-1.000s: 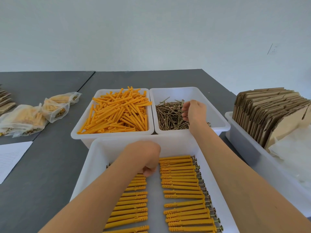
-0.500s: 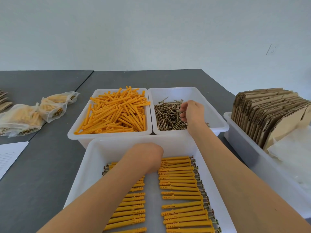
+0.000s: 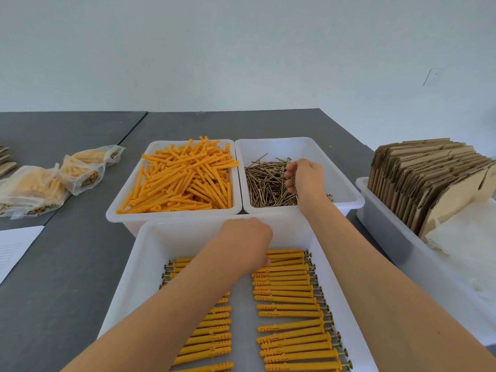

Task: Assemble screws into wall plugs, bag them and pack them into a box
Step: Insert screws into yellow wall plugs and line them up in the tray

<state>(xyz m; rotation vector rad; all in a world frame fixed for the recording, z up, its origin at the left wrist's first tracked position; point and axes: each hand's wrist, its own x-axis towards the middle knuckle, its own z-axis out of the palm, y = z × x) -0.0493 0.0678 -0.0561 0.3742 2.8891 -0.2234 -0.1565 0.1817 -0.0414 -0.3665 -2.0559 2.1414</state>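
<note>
Head view | right hand (image 3: pixel 304 178) fingers curled into screw pile (image 3: pixel 268 183), grip unclear | left hand (image 3: pixel 245 241) fingers hidden over assembled plugs (image 3: pixel 288 288)

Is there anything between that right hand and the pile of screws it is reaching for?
Nothing visible. The right hand is already down in the open white plastic bin, its curled fingers on the heap of brass-coloured screws. No lid or other object covers them.

both forearms reach forward. the right hand (image 3: pixel 304 178) hangs over the screw bin (image 3: pixel 346 189), fingers curled downward at the screws. the left hand (image 3: pixel 245 241) is nearer than that bin, knuckles up, fingers curled under.
</note>
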